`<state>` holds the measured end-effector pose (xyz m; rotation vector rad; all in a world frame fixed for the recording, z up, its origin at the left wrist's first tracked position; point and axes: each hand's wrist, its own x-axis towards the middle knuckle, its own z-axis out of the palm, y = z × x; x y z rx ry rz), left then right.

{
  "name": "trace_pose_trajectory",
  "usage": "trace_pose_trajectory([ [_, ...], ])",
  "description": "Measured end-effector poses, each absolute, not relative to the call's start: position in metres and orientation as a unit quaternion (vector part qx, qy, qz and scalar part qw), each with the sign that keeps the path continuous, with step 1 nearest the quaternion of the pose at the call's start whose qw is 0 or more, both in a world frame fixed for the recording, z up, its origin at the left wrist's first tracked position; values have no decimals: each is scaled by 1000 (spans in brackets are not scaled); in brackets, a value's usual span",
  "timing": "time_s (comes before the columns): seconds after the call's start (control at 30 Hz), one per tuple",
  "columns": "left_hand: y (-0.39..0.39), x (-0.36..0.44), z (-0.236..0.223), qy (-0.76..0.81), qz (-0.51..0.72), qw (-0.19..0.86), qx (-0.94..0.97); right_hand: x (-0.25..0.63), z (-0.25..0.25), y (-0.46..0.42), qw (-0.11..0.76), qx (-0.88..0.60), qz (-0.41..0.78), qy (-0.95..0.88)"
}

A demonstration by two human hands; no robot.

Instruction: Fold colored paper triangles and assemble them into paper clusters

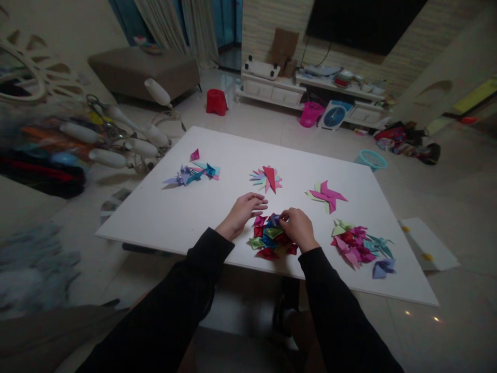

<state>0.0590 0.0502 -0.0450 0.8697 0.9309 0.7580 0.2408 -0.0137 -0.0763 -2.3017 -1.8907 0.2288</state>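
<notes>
Paper shapes (269,253) lie heaped near the front of the white table (155,212), likely for easy reach. The right hand (300,227) bunches its fingertips at the heap's top; whether they pinch a piece, I cannot tell. The left hand (245,211), loosely spread, hovers beside it.
</notes>
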Motion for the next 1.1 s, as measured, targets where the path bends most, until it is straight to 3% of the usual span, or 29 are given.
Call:
trace_pose_trajectory([
  [0.13, 54, 54, -44, 425, 348, 736, 396, 234, -76, -8, 116, -758, 87, -636],
  [0.33, 52, 46, -46, 424, 350, 730, 406, 231, -72, -9, 266, -740, 121, -606],
  [0.57, 39, 54, -48, 403, 335, 747, 409, 213, -65, -24, 379, -656, 136, -638],
  [0.8, 40, 71, -57, 396, 379, 716, 433, 184, -71, -41, 302, -604, 143, -724],
  [1.1, 35, 74, -57, 501, 362, 515, 594, 174, -90, -40, 289, -596, 197, -723],
])
